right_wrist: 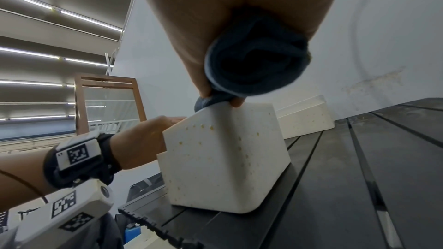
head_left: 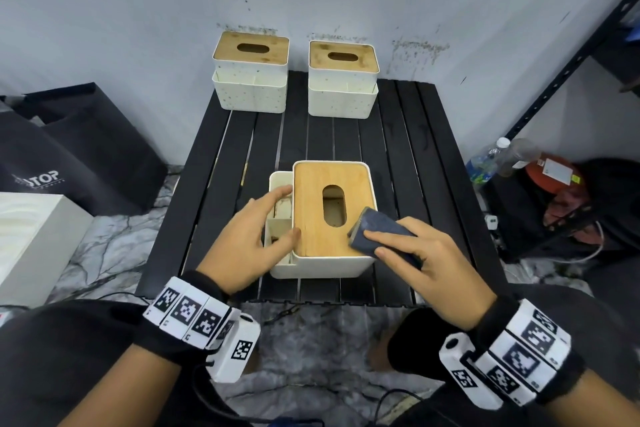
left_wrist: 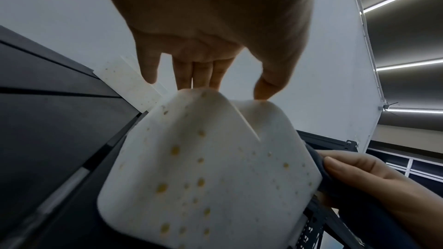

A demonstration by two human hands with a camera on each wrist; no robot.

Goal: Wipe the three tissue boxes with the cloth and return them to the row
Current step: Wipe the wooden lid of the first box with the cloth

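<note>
On the near part of the black slatted table (head_left: 221, 163) stands a white tissue box with a bamboo lid (head_left: 322, 218). The right hand (head_left: 433, 260) clutches a folded dark blue cloth (head_left: 377, 229) against the lid's near right corner. The left hand (head_left: 249, 236), fingers loosely spread, rests on the box's left side compartment. Two matching white tissue boxes (head_left: 251, 71) sit side by side at the far edge.

Black slatted table (head_left: 221, 149) sits in front of me against a scuffed grey wall (head_left: 138, 10). On the floor to my left there's a black bag (head_left: 83, 149) and a white box (head_left: 38, 243). Right side has a dark metal shelf (head_left: 568, 62), with a plastic bottle (head_left: 488, 159) and some red thing (head_left: 554, 173) underneath.
</note>
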